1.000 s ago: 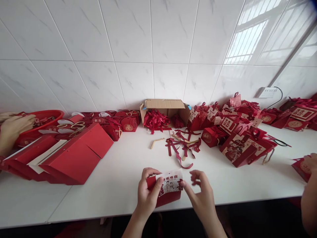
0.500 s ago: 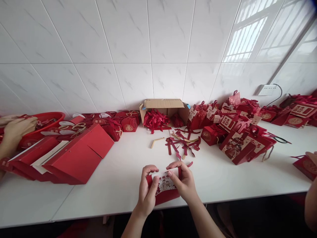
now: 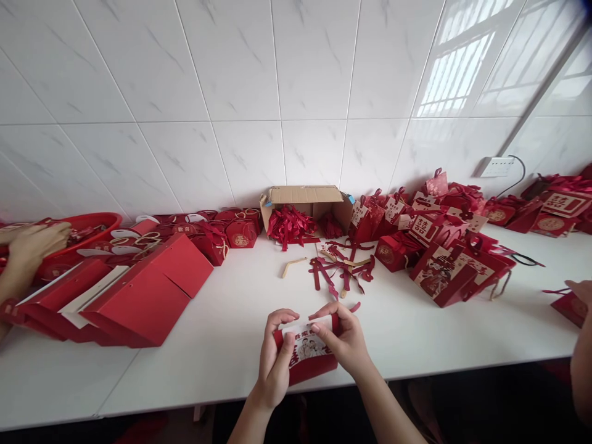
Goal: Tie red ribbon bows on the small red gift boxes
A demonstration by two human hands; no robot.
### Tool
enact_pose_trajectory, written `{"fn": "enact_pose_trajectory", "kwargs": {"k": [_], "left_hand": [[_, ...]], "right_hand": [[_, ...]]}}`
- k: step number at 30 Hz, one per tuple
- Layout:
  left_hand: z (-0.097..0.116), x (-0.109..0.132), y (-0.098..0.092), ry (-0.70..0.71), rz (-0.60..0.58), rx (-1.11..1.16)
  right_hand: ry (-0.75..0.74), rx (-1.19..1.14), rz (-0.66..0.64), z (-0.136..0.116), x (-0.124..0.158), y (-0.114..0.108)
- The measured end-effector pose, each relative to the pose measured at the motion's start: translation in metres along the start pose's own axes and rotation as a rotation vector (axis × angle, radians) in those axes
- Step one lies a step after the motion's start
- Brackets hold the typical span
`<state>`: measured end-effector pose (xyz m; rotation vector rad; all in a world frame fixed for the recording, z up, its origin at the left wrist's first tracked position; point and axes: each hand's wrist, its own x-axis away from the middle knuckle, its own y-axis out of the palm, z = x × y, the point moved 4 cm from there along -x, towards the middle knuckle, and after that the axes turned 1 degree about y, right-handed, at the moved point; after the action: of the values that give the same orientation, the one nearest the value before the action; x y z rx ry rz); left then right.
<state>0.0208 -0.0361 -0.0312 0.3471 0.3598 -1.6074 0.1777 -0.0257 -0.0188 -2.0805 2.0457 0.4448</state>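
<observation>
Between my two hands, near the table's front edge, is a red gift box with a white printed panel showing figures and dark red characters. My left hand grips its left side, thumb on the printed front and fingers curled over the top. On the other side, my right hand holds the upper right edge, its thumb on the front and fingers behind. The back of the box is hidden. Just beyond it lie loose dark red and gold ribbon strips.
A cardboard carton of red ribbons stands against the tiled wall. Large red boxes lie left, finished-looking gift boxes right. At far left, another person's hands reach into a red basin; another hand is at far right.
Both my hands keep hold of the gift box, almost in place; the right thumb has shifted slightly on its top edge. At far right, the other person's hand and red box have moved a little.
</observation>
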Motion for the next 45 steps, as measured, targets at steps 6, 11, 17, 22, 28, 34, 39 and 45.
{"fn": "enact_pose_trajectory", "kwargs": {"k": [6, 11, 17, 22, 28, 34, 39, 45], "left_hand": [[0.003, -0.003, 0.001, 0.065, -0.009, 0.001], [0.003, -0.007, 0.002, 0.014, 0.090, -0.065], [0.006, -0.010, 0.003, 0.018, 0.115, -0.139], [0.004, -0.009, 0.003, 0.000, 0.095, -0.139], [0.003, -0.009, 0.003, -0.012, 0.087, -0.138], [0.003, -0.009, 0.001, -0.029, 0.126, -0.163], [0.004, -0.009, 0.002, -0.080, 0.189, -0.150], [-0.004, -0.008, -0.001, -0.070, 0.249, -0.103]], "right_hand": [[0.011, -0.023, -0.007, 0.001, -0.001, 0.001], [-0.018, -0.057, 0.007, -0.002, -0.001, 0.003], [0.003, -0.068, 0.021, 0.000, 0.001, 0.006], [0.011, -0.071, 0.030, 0.001, 0.002, 0.006], [0.024, -0.084, 0.058, 0.003, 0.002, 0.006], [-0.027, -0.204, 0.014, 0.013, 0.008, -0.004], [0.044, -0.250, 0.267, 0.041, 0.010, -0.072], [-0.298, 0.023, 0.669, -0.012, 0.039, -0.188]]}}
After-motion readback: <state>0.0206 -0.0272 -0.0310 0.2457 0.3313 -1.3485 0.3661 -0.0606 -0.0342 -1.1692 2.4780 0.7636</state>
